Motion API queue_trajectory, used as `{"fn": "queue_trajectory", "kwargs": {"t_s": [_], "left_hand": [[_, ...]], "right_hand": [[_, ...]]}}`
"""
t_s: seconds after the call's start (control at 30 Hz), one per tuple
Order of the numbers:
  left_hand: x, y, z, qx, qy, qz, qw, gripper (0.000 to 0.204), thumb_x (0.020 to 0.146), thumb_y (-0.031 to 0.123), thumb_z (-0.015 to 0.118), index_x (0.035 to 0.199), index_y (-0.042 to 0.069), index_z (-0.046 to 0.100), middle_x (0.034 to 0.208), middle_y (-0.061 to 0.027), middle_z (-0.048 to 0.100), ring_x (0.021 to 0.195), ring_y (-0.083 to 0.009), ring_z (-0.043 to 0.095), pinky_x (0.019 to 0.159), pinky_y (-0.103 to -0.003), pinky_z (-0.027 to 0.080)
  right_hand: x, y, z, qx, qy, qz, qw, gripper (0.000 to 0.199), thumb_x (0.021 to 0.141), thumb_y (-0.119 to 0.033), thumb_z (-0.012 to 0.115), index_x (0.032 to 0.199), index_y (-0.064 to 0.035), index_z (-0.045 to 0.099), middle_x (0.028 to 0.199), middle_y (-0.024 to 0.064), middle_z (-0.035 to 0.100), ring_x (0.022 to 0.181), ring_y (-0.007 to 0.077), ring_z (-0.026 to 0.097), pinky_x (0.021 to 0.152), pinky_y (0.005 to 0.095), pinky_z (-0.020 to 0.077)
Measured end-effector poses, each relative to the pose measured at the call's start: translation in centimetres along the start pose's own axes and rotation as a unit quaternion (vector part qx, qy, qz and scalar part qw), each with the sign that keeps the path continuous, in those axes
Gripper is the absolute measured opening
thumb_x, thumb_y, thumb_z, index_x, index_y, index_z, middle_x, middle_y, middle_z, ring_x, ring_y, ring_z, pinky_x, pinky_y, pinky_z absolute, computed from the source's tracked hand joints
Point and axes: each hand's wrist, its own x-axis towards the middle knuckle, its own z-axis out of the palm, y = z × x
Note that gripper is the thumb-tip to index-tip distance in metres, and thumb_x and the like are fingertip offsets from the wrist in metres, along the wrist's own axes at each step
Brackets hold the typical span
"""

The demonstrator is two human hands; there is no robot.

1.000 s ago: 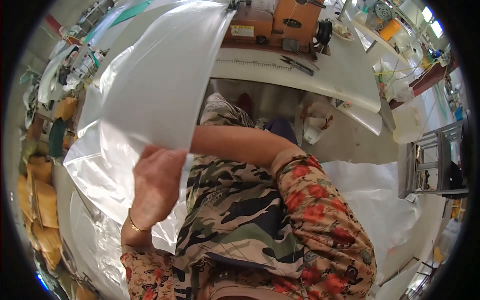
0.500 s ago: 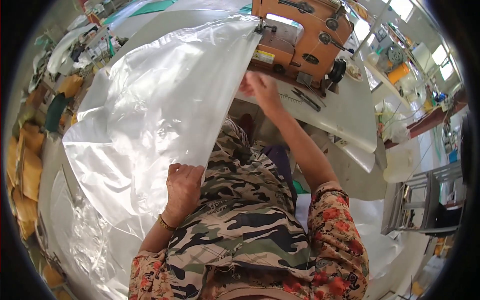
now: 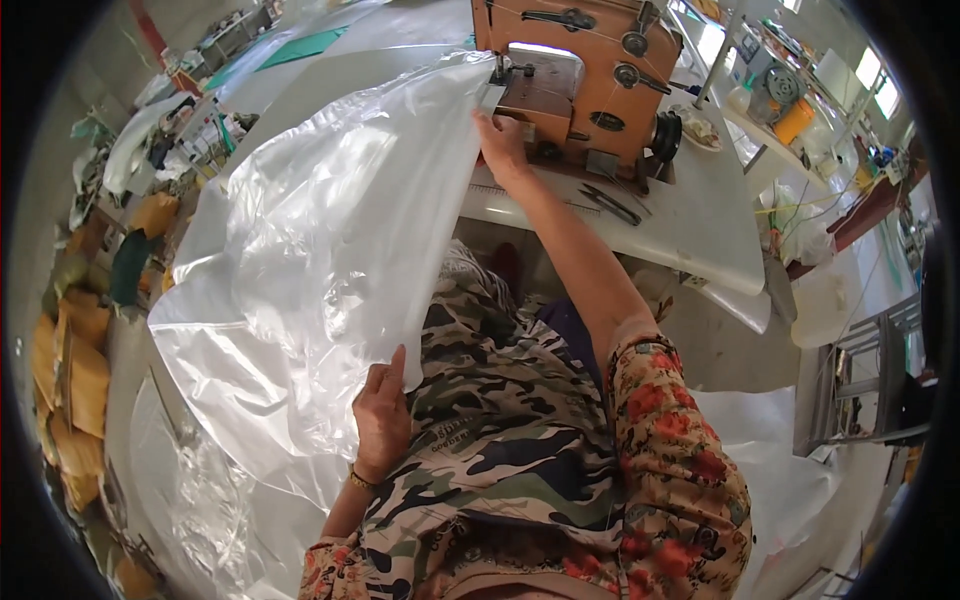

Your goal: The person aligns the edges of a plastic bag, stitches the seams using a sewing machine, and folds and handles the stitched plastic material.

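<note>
A large, shiny translucent plastic sheet (image 3: 300,210) runs from the needle area of an orange-brown sewing machine (image 3: 600,70) down toward my lap. Close to the machine, the fingers of my right hand (image 3: 503,148) are closed on the sheet's right edge. Lower down, my left hand (image 3: 383,418) grips the same edge beside my camouflage apron (image 3: 500,440). Its index finger points up along the sheet while the others are curled. The sheet's left part hangs in loose folds. What lies under the needle is too small to make out.
A pair of dark thread snips (image 3: 610,205) lies on the white machine table (image 3: 690,235), right of my forearm. A small dish (image 3: 700,135) sits behind the machine's handwheel. Yellow-brown bundles (image 3: 80,370) line the left side. A grey metal stool (image 3: 870,385) stands at the right.
My right hand has moved up and left from beside the machine onto the sheet's edge. My left hand's index finger has straightened upward. The whole view has shifted slightly.
</note>
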Motion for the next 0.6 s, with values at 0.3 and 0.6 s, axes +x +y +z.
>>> {"fn": "queue_trajectory", "kwargs": {"t_s": [0.3,0.6], "left_hand": [[1.8,-1.7,2.9,0.022,-0.004,0.089,0.996,0.032,0.077,-0.006,0.059,0.108,0.001,0.065,0.074,-0.0128,0.055,0.059,-0.0302,0.057,0.053,-0.038,0.045],[6.1,-2.5,4.7,0.068,-0.021,0.162,0.984,0.025,0.073,-0.002,0.061,0.097,0.006,0.066,0.071,-0.0117,0.055,0.058,-0.0319,0.057,0.05,-0.04,0.046]], "right_hand": [[-1.6,2.2,-0.9,-0.041,-0.05,-0.084,0.994,0.04,0.094,-0.032,0.056,0.074,0.0023,0.059,0.058,0.0035,0.057,0.053,0.0097,0.054,0.05,0.0307,0.0437],[-1.9,1.9,-1.7,-0.069,-0.111,-0.024,0.991,0.037,0.096,-0.03,0.055,0.085,0.0038,0.062,0.072,-0.0021,0.059,0.069,0.0059,0.051,0.062,0.0276,0.0442]]}}
